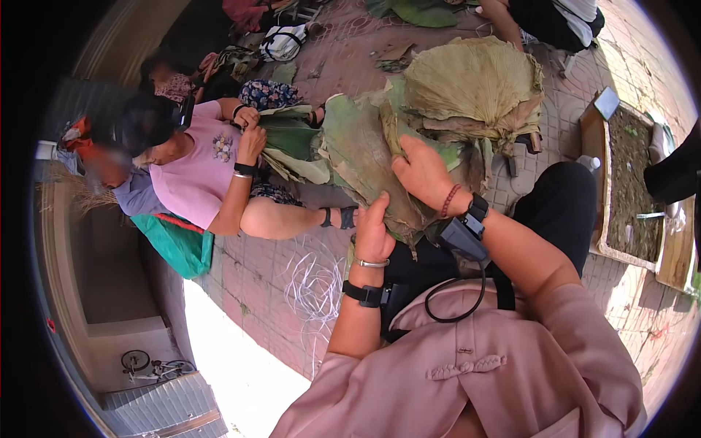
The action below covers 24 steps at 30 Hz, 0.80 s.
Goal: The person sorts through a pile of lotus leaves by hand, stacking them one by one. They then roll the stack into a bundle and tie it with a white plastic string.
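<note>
A large, dry, green-brown leaf [354, 146], which looks like a lotus leaf, spreads out in front of my knees. My left hand [374, 235] pinches its near edge, thumb on top and fingers mostly hidden. My right hand [425, 175] is closed on a rolled or folded part of the same leaf, a little farther out and to the right. Just beyond my right hand lies a fan-shaped stack of dried leaves [475, 82], yellowish and ribbed.
A person in a pink shirt [191, 171] sits at the left, holding green leaves [288, 139]. White plastic strips [315, 286] lie tangled on the paving. A soil-filled wooden box [629, 182] stands at right, near a clear bottle [588, 163]. More people sit farther back.
</note>
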Motion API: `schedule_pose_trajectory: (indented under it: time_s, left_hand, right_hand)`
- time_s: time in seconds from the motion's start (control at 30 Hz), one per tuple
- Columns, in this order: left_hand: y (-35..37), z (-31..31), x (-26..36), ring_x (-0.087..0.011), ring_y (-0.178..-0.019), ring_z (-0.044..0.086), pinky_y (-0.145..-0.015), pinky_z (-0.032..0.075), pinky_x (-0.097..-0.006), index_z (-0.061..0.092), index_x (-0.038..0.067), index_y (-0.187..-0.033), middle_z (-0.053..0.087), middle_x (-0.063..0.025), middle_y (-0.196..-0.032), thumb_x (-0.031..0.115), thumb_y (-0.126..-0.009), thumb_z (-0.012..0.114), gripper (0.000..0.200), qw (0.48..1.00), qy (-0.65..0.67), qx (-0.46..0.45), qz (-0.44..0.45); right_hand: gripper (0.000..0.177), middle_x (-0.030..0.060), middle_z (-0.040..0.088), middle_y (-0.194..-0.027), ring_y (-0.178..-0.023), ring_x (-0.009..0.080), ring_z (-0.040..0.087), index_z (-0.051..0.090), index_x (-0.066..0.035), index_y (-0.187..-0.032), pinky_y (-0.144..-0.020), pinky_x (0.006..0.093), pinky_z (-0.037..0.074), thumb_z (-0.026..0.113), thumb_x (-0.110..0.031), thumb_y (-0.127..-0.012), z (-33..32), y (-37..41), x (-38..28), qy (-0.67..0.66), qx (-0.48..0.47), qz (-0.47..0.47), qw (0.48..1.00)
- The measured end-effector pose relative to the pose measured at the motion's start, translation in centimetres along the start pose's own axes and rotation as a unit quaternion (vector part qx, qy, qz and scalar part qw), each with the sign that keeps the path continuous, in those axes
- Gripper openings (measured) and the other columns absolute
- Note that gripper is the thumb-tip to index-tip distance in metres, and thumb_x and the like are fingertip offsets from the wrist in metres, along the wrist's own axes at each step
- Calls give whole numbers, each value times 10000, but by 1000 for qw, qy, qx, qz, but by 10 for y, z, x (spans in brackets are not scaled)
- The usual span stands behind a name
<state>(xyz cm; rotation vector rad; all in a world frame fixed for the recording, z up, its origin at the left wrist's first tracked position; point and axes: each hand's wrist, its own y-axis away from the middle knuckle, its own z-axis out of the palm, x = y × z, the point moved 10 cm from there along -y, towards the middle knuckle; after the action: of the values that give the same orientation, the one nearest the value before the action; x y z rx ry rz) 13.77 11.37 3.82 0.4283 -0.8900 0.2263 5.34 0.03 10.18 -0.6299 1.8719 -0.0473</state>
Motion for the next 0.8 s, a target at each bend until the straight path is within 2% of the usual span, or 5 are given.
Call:
schedule_pose_trajectory:
  time_s: [0.2,0.3,0.4,0.6,0.8]
  left_hand:
    - [2,-13,-1,-251,-1111,503,-947,415,-403,410,16,-1260,501,-102,-1232,76,-886,501,389,999,39,24,-12]
    - [2,-20,-2,-256,-1122,493,-965,397,-408,393,19,-1277,487,-104,-1250,95,-887,504,413,999,26,19,-15]
    - [4,-19,-1,-258,-1132,484,-971,390,-408,383,9,-1285,478,-106,-1260,115,-890,509,429,999,13,22,-26]
    - [0,-23,2,-257,-1090,515,-949,405,-412,440,1,-1233,524,-107,-1210,145,-875,525,395,999,-23,38,7]
    - [-2,-26,-1,-248,-1145,468,-968,392,-410,349,52,-1308,457,-92,-1278,56,-862,509,473,1000,5,26,-9]
  right_hand:
    - [163,211,583,-865,-820,348,573,488,19,-956,-725,387,447,453,-74,-827,-40,-40,-7,-146,9,56,988]
    - [229,91,586,-870,-790,127,509,492,13,-1063,-727,280,430,443,-45,-847,-79,-73,-6,-355,125,-27,926]
    - [243,97,588,-915,-813,138,508,491,19,-1063,-733,275,424,461,-36,-828,-98,-95,32,-520,201,57,828]
    - [251,103,530,-923,-792,197,486,472,-24,-1057,-692,333,415,510,-94,-819,-126,-91,161,-257,344,230,874]
    - [242,282,570,-885,-864,460,541,469,26,-982,-742,460,422,500,-77,-764,-131,-34,282,-98,391,367,839]
